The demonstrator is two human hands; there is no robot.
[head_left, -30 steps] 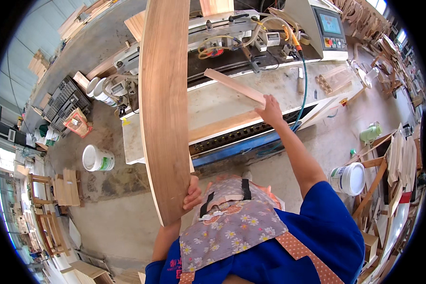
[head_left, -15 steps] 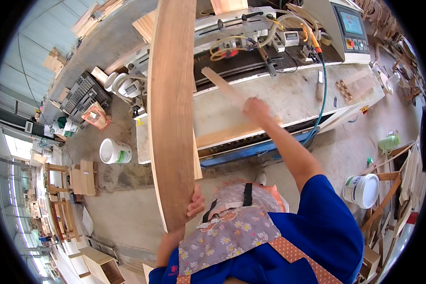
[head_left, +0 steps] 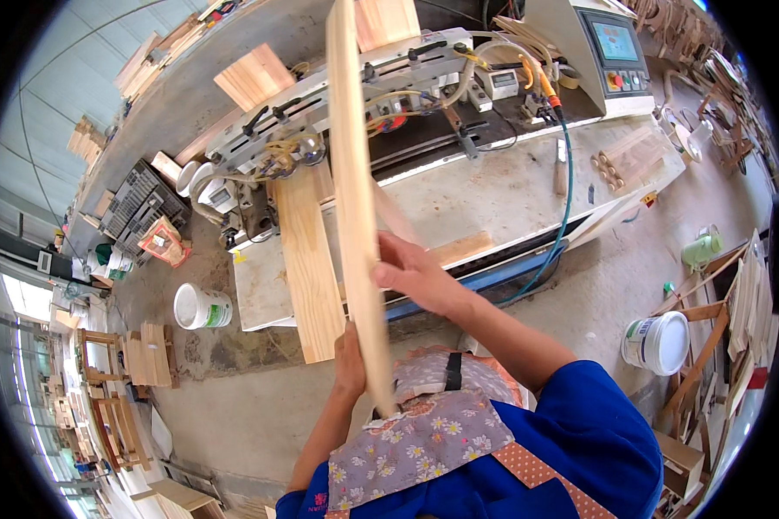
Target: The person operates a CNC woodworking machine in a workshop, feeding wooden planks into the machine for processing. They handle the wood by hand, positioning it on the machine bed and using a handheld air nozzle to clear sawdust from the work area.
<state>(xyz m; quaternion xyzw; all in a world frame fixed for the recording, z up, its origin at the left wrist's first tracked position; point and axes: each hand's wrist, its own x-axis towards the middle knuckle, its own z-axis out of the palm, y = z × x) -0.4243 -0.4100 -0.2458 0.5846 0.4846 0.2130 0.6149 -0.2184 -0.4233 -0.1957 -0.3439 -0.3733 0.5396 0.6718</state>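
A long wooden board (head_left: 352, 164) stands on edge in front of me, its narrow pale side toward me and its far end raised over the machine. My left hand (head_left: 349, 362) is closed on its near end. My right hand (head_left: 417, 275) grips its right side farther up, fingers bent against the wood. Just beyond that hand shows a thin wooden strip (head_left: 395, 214), partly hidden by the board; whether my fingers touch it I cannot tell. To the left, a pale wooden panel (head_left: 310, 268) lies across the machine's white table (head_left: 511, 190) and overhangs its front edge.
Hoses and clamps line the machine's rail (head_left: 411, 65); a control panel (head_left: 616, 52) with a screen stands at the far right. A teal hose (head_left: 568, 186) hangs over the table front. White buckets stand on the floor left (head_left: 201, 306) and right (head_left: 656, 342).
The long board has turned from its broad brown face onto its edge. My right hand has come back from the thin strip over the table to the board, uncovering the pale panel.
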